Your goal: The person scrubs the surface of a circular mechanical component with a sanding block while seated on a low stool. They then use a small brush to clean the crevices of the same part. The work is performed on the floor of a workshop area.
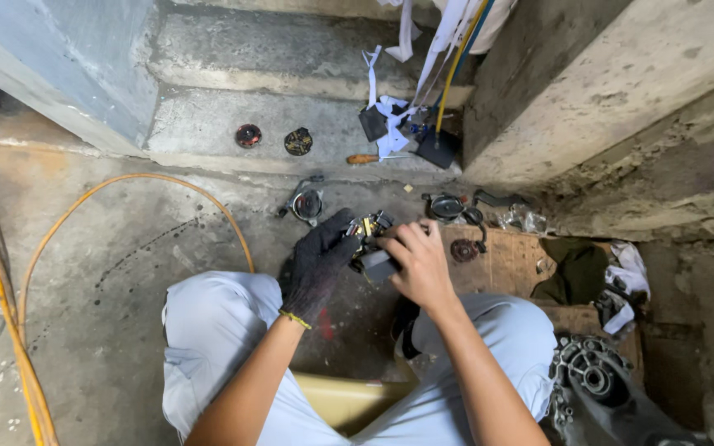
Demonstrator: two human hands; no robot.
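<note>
Head view: two hands meet over a small metal part at the middle of the frame.
Both forearms reach forward from bent knees above a stained concrete floor by a step. Left hand, in a black glove, is curled around the metal part; bare right hand pinches it from the right. An orange hose loops at the left.
</note>
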